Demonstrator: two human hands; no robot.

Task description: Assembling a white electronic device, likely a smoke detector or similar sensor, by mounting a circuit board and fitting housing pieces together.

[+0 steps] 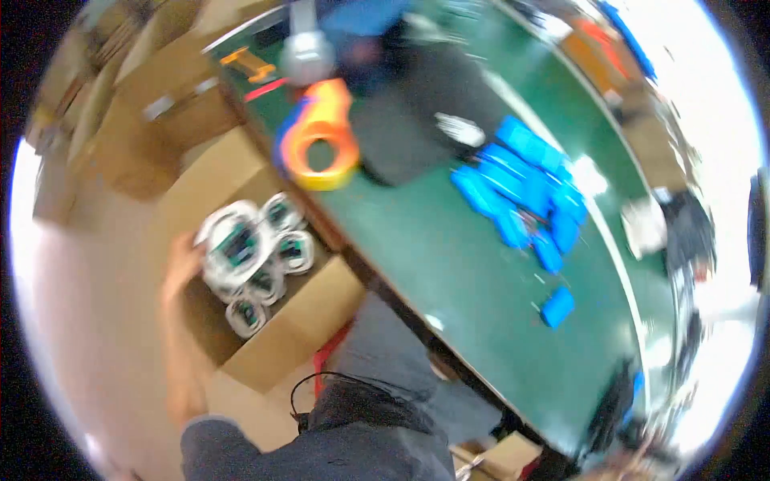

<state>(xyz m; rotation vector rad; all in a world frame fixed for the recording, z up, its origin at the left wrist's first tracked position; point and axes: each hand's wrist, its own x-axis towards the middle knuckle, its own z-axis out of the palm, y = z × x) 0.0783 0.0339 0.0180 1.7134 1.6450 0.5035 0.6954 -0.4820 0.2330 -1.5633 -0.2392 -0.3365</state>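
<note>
My left hand [184, 258] reaches over an open cardboard box [309, 321] and grips the left rim of a white round housing [218, 271] with a green circuit board inside. Motion blur softens the fingers. Beneath and beside this housing, several similar white round housings [295, 251] lie in the box, also showing green boards. They look smaller because they sit lower. My right hand does not show.
Right of the box stands a green-topped table [401, 248]. On it are stacked orange and yellow tape rolls [322, 152], a dark grey bag-like thing [417, 112] and several blue wrapped cylinders [521, 184]. More cardboard boxes [136, 144] stand at the far left.
</note>
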